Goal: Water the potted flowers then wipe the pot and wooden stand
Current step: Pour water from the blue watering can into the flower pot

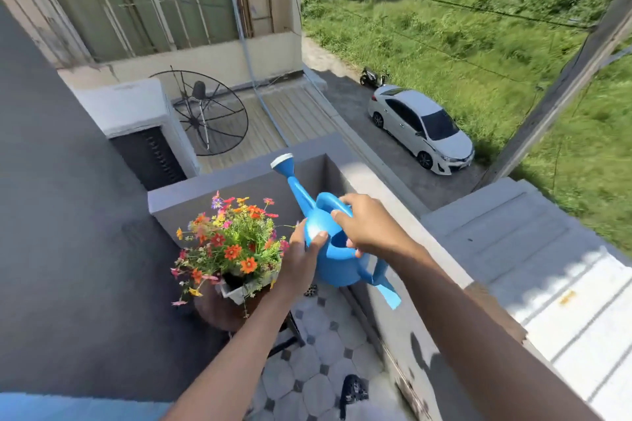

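Observation:
A blue watering can is held in the air over the balcony corner, its white-rimmed rose pointing up and to the left. My right hand grips the top handle. My left hand presses against the can's left side with the thumb on its top. Left of the can stand the potted flowers, orange, red and pink, in a white pot. The pot rests on a round brown wooden stand, mostly hidden by my left forearm.
A grey parapet wall encloses the balcony corner. The floor has pale octagonal tiles. A dark sandal lies on the floor near the bottom. A grey wall rises on the left. Below are a white car and grass.

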Motion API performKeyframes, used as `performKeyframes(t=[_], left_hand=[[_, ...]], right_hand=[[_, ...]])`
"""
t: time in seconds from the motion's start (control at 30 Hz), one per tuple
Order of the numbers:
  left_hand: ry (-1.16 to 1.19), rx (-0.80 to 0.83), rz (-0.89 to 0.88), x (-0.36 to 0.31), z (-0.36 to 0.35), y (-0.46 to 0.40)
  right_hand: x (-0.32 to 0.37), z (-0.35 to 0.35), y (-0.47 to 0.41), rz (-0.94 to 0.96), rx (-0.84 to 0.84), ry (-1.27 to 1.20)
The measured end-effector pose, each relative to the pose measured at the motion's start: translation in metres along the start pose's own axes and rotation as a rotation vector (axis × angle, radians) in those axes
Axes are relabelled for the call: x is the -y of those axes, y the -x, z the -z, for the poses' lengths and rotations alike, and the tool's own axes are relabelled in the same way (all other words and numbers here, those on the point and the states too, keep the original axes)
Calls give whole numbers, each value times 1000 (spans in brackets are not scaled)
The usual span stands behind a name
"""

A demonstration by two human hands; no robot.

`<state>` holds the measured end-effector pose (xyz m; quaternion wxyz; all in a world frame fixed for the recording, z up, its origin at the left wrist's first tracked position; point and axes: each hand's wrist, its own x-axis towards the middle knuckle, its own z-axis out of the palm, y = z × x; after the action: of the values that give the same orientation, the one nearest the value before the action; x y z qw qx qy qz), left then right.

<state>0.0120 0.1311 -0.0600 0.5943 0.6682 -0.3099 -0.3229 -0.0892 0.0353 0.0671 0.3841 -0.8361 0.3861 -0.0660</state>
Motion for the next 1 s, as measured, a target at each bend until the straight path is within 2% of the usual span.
performKeyframes(t=[0.1,0.27,0.5,0.7,0.87,1.0], left_hand=[[84,-64,37,-3,28,26],[192,-99,111,-4,62,59],[157,-11,131,-15,91,79],[106,-67,181,-20,99,82],[76,-39,203,-24,107,79],[-10,-132,244,-34,113,79]], right_hand=[[35,-20,5,-4,49,207],[86,-46,16,104,89,475],[124,-61,16,136,158,596],[141,-70,8,140,207,639],[155,-67,5,142,215,650],[163,-66,4,160,212,598]])
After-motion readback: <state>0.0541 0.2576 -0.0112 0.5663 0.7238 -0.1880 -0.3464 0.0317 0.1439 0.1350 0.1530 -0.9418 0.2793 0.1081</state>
